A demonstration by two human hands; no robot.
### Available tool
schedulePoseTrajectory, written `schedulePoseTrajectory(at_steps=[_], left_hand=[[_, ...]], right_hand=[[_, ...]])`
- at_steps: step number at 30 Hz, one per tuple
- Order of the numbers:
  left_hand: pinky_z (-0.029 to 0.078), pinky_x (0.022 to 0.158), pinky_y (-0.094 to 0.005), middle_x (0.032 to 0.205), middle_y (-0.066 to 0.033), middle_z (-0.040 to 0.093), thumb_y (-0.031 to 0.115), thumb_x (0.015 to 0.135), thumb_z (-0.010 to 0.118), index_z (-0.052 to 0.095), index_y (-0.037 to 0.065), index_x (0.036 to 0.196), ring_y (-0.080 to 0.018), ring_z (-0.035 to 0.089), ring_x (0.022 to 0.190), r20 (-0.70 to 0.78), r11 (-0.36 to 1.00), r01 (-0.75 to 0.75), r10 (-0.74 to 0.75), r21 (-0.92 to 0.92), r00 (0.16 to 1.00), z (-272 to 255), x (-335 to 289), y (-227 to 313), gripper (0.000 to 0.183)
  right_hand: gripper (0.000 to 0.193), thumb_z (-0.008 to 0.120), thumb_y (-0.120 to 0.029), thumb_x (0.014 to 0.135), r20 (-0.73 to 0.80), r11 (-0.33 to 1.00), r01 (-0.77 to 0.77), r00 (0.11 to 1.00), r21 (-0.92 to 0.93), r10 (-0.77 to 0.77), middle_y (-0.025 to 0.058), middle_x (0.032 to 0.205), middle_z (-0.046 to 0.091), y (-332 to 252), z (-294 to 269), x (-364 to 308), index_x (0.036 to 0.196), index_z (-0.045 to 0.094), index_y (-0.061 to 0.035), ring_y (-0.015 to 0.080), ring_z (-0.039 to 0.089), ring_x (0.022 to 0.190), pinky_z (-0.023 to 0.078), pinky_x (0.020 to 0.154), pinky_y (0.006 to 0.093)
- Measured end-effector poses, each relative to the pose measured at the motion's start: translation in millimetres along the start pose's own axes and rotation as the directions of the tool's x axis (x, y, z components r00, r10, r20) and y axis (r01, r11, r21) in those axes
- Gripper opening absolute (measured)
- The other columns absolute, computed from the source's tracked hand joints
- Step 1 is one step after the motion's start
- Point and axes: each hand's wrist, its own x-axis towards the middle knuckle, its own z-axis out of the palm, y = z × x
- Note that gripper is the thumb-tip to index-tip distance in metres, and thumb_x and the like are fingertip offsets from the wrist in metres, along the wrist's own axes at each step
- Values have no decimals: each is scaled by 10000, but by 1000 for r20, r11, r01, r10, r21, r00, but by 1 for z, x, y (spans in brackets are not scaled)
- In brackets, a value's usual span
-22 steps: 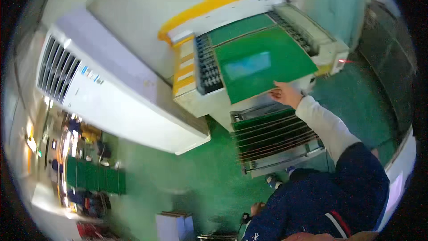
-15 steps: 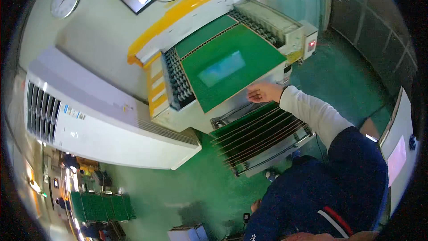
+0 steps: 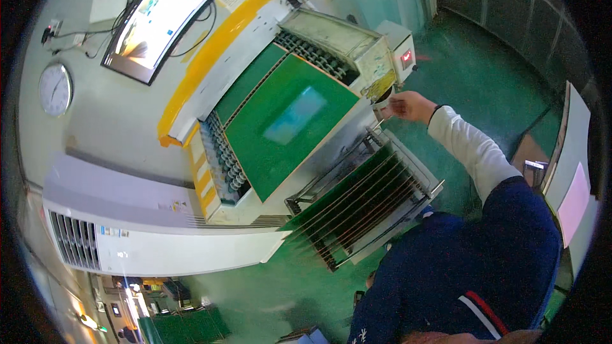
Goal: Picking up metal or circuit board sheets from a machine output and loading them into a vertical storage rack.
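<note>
The right hand [image 3: 411, 107], fingers loosely curled, is beside the roller conveyor's [image 3: 320, 57] corner; any hold is unclear. At its nine o'clock, a copper-edged green panel [image 3: 290, 126] lies on the rollers. The left hand [image 3: 371, 278] is mostly hidden, grip unreadable. Panel handling seems underway; next probably calls for an edge grip.

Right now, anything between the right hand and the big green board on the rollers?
In this view, yes: a small round pale thing with a dark top, at the machine's corner, between the right hand and the green board. Can't tell if they touch. Nothing visible covers the board.
</note>
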Motion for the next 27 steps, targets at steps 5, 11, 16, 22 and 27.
schedulePoseTrajectory(at_steps=[5, 11, 16, 22, 27], left_hand=[[421, 848, -444, 1226, -149, 507, 548, 824, 531, 486, 120, 1188, -320, 512, 1070, -45, 955, -44, 32, -294, 998, 61, -29, 81, 564], [409, 872, -450, 1255, -155, 486, 577, 822, 523, 468, 117, 1212, -324, 495, 1100, -233, 877, -209, 115, -432, 966, 94, -50, 145, 606], [352, 945, -472, 1344, -157, 374, 644, 794, 502, 372, 127, 1301, -340, 421, 1177, -370, 810, -365, 199, -458, 907, 87, -48, 170, 736], [221, 1065, -505, 1448, -136, 169, 703, 735, 528, 162, 181, 1425, -364, 239, 1298, -521, 661, -556, 280, -504, 806, 83, -39, 187, 940], [218, 1067, -508, 1431, -142, 180, 681, 738, 553, 179, 188, 1413, -348, 168, 1323, -500, 632, -592, 348, -500, 793, 105, -44, 215, 916]], right_hand=[[153, 485, -158, 902, -158, 983, 74, 986, 167, -48, 62, 726, 595, -30, -94, 15, 823, 550, -44, 191, 603, 651, 524, 567, 321], [160, 476, -165, 909, -208, 973, 136, 973, 189, -96, 55, 716, 610, -41, -157, 47, 841, 564, -49, 192, 612, 632, 538, 579, 318], [168, 486, -199, 906, -225, 949, 165, 969, 270, -104, 70, 734, 603, -47, -179, 83, 853, 551, -52, 207, 603, 645, 512, 539, 331], [173, 560, -244, 874, -317, 945, 223, 938, 238, -142, 66, 802, 607, -56, -187, 118, 917, 543, -76, 207, 591, 662, 501, 568, 342], [229, 617, -268, 841, -406, 945, 275, 895, 177, -185, 65, 877, 604, -61, -202, 147, 965, 530, -95, 203, 580, 686, 495, 594, 348]])
